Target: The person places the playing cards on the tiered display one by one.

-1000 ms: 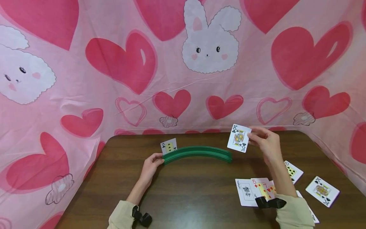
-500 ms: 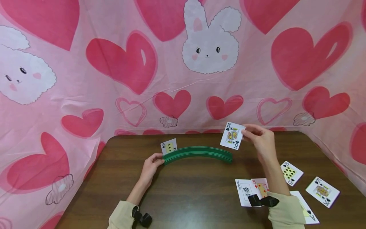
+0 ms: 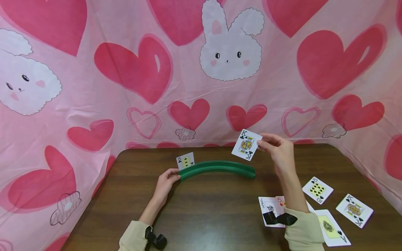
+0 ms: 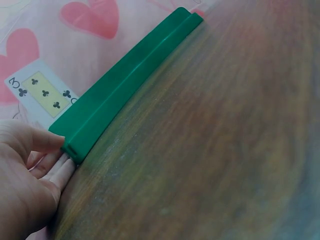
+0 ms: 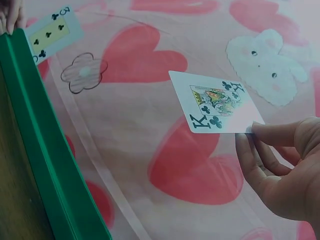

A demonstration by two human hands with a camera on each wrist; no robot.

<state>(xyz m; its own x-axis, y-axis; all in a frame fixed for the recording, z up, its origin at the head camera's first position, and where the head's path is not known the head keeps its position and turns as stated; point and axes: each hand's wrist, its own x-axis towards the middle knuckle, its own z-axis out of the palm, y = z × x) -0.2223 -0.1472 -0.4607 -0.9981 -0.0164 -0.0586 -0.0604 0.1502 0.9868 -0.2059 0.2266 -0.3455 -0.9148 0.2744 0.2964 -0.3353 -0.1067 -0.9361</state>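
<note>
A curved green card holder (image 3: 216, 168) stands on the table, with a three of clubs (image 3: 186, 160) tilted upright in its left end. My left hand (image 3: 165, 184) pinches that end, thumb on one side and fingers on the other, as the left wrist view shows. Above the holder's right half, my right hand (image 3: 277, 151) pinches a king of clubs (image 3: 246, 144) by its right edge, face toward me. In the right wrist view, this king (image 5: 215, 105) is apart from the holder (image 5: 47, 150).
Face-up cards lie at the right of the brown table (image 3: 204, 212): a ten of spades (image 3: 317, 190), a king of spades (image 3: 355, 210), an ace of spades (image 3: 333, 228) and a joker (image 3: 268, 211) among them. My right forearm covers some. A pink heart-patterned cloth (image 3: 188, 80) hangs behind.
My right hand has moved left and slightly up with the king of clubs, bringing it over the holder's right half. The left hand and the holder stay in place.
</note>
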